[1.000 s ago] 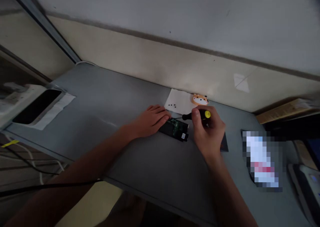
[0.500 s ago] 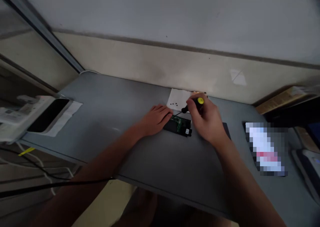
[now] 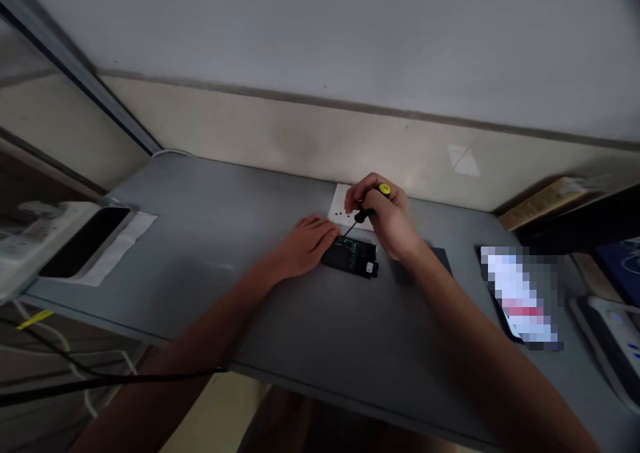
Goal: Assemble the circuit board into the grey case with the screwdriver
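My right hand is closed around a black screwdriver with a yellow cap on its handle. The thin shaft slants down to the left, its tip at the far edge of a green circuit board set in a black casing. My left hand holds the casing at its left end, fingers close together, covering that end. Just behind the board lies a white sheet of paper bearing several small black screws. Part of the paper is hidden by my right hand.
A dark flat panel lies under my right forearm. Further right are a phone with a blurred screen and a grey device. At left, a dark phone rests on white paper. A black cable crosses near the table's front edge.
My right hand has turned and its fingers now reach over the white paper, with the screwdriver standing steeper. The left hand stays on the casing. The view has shifted slightly.
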A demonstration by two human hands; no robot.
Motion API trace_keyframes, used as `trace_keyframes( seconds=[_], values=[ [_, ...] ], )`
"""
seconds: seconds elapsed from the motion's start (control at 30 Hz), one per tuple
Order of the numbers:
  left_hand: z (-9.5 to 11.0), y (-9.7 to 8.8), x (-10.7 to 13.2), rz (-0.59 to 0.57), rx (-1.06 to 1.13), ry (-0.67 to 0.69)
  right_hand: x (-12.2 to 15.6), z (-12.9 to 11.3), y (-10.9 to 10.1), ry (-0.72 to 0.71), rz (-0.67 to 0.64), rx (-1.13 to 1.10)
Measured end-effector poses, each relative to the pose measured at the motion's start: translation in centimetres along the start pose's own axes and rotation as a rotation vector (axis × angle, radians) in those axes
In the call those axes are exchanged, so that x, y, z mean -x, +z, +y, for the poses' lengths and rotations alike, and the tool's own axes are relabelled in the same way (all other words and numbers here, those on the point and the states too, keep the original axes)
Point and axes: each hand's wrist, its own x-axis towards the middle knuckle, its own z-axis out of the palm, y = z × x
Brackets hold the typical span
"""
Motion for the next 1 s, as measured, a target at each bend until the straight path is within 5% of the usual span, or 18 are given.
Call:
trace_keyframes(
  seconds=[0.27,1.0],
  values=[
    [-0.5,0.1,-0.7,0.037,0.093,-0.072,0.3,0.6,0.5,0.044,-0.060,-0.349],
    [0.4,-0.1,-1.0,0.063,0.131,-0.291,0.2,1.4,0.4,-0.004,-0.199,-0.190]
  ],
)
